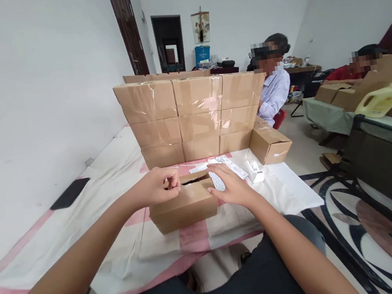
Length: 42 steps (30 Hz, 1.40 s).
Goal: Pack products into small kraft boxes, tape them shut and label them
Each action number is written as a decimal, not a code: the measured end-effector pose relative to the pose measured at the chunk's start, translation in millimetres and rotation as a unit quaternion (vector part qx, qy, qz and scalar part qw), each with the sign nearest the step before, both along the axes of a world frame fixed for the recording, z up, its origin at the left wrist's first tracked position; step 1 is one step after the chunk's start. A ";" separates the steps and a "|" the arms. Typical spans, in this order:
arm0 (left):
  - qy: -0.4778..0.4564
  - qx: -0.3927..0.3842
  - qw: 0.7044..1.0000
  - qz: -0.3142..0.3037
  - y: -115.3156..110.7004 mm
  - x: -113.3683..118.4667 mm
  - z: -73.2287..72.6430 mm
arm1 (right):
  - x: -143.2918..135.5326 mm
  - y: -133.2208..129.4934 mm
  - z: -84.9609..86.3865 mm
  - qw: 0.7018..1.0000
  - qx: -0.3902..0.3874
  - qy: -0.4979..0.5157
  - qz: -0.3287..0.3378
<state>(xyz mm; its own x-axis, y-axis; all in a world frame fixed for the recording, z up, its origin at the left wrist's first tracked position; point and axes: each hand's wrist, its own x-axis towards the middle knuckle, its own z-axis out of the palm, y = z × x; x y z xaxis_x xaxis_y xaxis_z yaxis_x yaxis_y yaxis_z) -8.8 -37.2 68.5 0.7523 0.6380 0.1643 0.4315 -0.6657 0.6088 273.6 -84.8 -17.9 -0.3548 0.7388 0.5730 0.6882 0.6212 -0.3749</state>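
A small cardboard box (pixel 187 212) lies before me on the cloth-covered table, its top partly open with a dark gap along the back flap. My left hand (pixel 161 185) is over the top's left part, thumb and fingers pinched together. What they pinch is hidden; a shiny strip like clear tape shows beside the fingertips. My right hand (pixel 231 183) grips the box's right end, thumb on the near side and fingers at the back flap. Behind it lie printed sheets (pixel 234 167) and a white tape dispenser (pixel 254 171).
Taped cardboard boxes (pixel 198 127) form a wall across the table, with one more box (pixel 271 143) at its right. A black phone-like slab (pixel 70 193) lies left. One person (pixel 276 91) sits behind the wall; another (pixel 345 73) works at the right-hand table beside a yellow jug (pixel 380 99).
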 end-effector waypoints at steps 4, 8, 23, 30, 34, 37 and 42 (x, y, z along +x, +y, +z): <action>0.066 0.036 0.997 0.022 8.6 9.7 -0.7 | -11.5 15.1 -0.8 0.998 -0.064 -0.024 0.015; 0.095 0.060 0.993 0.035 13.3 13.8 -0.8 | -17.1 22.8 0.8 0.992 -0.121 -0.018 0.013; 0.188 -0.052 0.981 -0.013 45.4 -63.0 1.0 | -14.9 26.1 -9.9 0.994 -0.099 -0.039 0.018; 0.157 -0.021 0.986 -0.043 34.8 -55.2 9.1 | -16.3 24.7 -8.8 0.994 -0.105 -0.035 0.020; 0.095 -0.061 0.991 -0.077 38.9 -56.2 5.0 | -16.8 24.2 -8.0 0.993 -0.108 -0.035 0.019; 0.120 -0.076 0.985 -0.094 44.8 -54.1 -3.9 | -16.4 24.6 -7.9 0.993 -0.112 -0.029 0.021; 0.191 -0.021 0.979 -0.066 50.2 -47.8 -11.4 | -15.8 25.5 -8.7 0.993 -0.115 -0.027 0.024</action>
